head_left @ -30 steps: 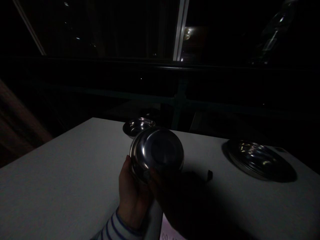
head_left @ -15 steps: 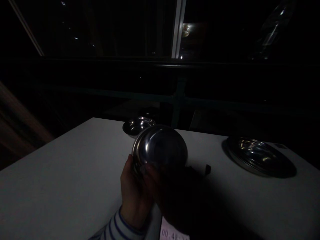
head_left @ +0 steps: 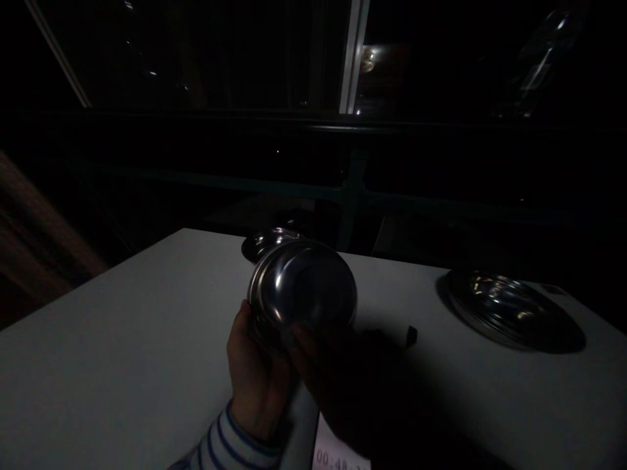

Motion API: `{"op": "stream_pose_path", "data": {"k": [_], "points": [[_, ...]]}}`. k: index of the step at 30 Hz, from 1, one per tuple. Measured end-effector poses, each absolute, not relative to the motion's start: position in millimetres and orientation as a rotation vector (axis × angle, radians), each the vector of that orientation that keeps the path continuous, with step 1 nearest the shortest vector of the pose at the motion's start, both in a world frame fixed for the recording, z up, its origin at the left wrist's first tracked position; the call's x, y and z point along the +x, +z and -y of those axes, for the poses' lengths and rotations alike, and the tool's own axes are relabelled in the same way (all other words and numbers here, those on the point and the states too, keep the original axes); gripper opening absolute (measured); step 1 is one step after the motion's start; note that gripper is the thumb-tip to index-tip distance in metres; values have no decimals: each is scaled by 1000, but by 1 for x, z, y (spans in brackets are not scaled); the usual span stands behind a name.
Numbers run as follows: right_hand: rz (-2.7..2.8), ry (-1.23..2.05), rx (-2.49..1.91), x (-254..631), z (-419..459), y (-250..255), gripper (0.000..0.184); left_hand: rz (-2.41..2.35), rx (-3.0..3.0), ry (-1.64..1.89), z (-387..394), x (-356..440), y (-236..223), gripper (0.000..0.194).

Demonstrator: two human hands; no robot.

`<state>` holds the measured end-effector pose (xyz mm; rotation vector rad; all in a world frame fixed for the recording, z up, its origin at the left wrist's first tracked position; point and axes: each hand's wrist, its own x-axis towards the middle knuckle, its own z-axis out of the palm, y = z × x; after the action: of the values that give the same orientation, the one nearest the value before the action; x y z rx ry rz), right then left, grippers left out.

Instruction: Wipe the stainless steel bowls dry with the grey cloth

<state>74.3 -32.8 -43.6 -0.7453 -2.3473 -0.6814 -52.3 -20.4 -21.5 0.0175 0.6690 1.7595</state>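
My left hand (head_left: 257,382), in a striped sleeve, grips a shiny steel bowl (head_left: 313,284) by its lower left side. The bowl is tilted up above the table, a rounded smooth face towards me. In deep shadow, my right hand (head_left: 323,372) presses bent fingers against the lower part of the bowl. A small greyish patch shows at those fingertips; I cannot make out what it is. Behind the held bowl, another steel bowl (head_left: 259,245) sits on the table, partly hidden by it.
The white table (head_left: 147,326) has steel dishes, seemingly stacked (head_left: 514,310), at its right. A small dark object (head_left: 411,336) lies right of my hands. A lit phone timer (head_left: 337,450) is at the near edge. Dark windows and a rail (head_left: 343,126) stand beyond.
The held bowl and my left hand have shifted slightly left, and the bowl now covers more of the one behind. My right hand stays against the bowl's lower part.
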Motion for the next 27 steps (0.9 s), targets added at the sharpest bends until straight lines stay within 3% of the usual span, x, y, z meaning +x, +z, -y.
{"op": "stream_pose_path", "data": {"k": [10,16,27], "points": [[2263,-718,-872,72,36,-41,49,-659,4,1647,26,-41,-23,26],[2162,-728,-964,74,28,-32,39,-637,142,1662,27,-36,-28,18],[2228,-791,-902,68,37,-42,38,-705,-70,1575,26,-42,-21,26]]}}
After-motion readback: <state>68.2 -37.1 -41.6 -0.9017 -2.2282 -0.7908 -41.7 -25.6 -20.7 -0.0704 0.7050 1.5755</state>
